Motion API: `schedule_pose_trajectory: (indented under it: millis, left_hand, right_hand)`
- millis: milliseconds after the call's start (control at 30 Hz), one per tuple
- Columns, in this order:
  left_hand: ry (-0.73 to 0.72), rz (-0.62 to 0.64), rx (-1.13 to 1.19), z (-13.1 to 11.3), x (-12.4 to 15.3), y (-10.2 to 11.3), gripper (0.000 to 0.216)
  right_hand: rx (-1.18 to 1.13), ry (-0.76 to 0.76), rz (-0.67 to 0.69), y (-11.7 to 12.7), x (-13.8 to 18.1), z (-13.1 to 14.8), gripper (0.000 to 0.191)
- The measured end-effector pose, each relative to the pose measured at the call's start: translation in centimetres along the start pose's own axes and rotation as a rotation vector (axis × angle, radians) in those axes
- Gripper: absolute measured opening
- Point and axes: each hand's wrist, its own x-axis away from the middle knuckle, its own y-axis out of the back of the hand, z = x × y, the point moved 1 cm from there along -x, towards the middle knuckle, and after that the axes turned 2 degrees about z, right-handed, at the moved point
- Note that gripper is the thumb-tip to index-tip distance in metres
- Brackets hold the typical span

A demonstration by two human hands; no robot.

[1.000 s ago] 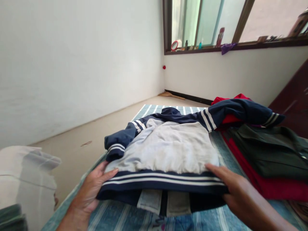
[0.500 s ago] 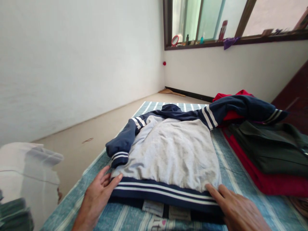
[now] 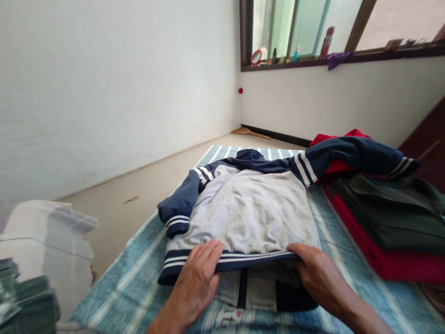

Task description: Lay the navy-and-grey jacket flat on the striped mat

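A grey jacket (image 3: 257,208) with navy sleeves and white stripes lies spread out, back side up, its striped hem towards me. My left hand (image 3: 200,273) grips the navy hem left of its middle, fingers on top and thumb underneath. Near the hem's right end, my right hand (image 3: 314,266) pinches the band with its fingers over the edge. Between the hands the upper layer of the hem is raised, and the lining with pale patches (image 3: 259,294) shows below it. The left sleeve (image 3: 181,199) is bent down along the side; the right sleeve (image 3: 358,155) stretches out over other clothes.
Folded dark green (image 3: 403,213) and red clothes (image 3: 392,264) are piled at the right of the blue striped cloth (image 3: 128,273). A white covered bundle (image 3: 48,250) and green fabric (image 3: 31,297) stand at the left. Small items line the window sill (image 3: 299,60).
My left hand has moved right from the hem's left corner and now grips the band. My right hand has shifted slightly up and left. The hem's top layer has been lifted, exposing more lining.
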Motion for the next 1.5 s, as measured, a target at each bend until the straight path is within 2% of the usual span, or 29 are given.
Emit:
schedule_pose_trajectory:
  millis: [133,300,533,733,933,1267,1500]
  left_hand:
    - [0.127,0.155,0.027,0.8,-2.2,0.6,0.044]
    - [0.287,0.277,0.082,1.9,-5.0,1.2,0.026]
    - [0.283,0.307,0.106,2.4,-6.6,1.1,0.02]
    - [0.236,0.323,0.259,2.7,-6.4,1.8,0.037]
    - [0.249,0.366,0.211,2.4,-6.3,2.0,0.012]
    - [0.259,0.439,0.277,2.8,-7.9,2.4,0.007]
    - [0.23,0.452,0.201,2.6,-7.2,2.3,0.01]
  right_hand:
    - [-0.113,-0.115,0.057,1.0,-1.7,0.0,0.031]
    - [-0.15,-0.166,0.021,0.6,-3.4,-0.4,0.033]
    - [-0.218,-0.176,-0.015,0.4,-4.0,-0.8,0.033]
    - [-0.327,-0.165,-0.033,0.7,-3.8,-1.0,0.03]
    - [-0.401,-0.14,0.004,0.7,-3.7,-1.4,0.028]
    - [-0.498,-0.172,0.113,0.6,-5.1,-2.1,0.026]
    - [-0.51,-0.11,0.152,0.7,-4.1,-2.3,0.028]
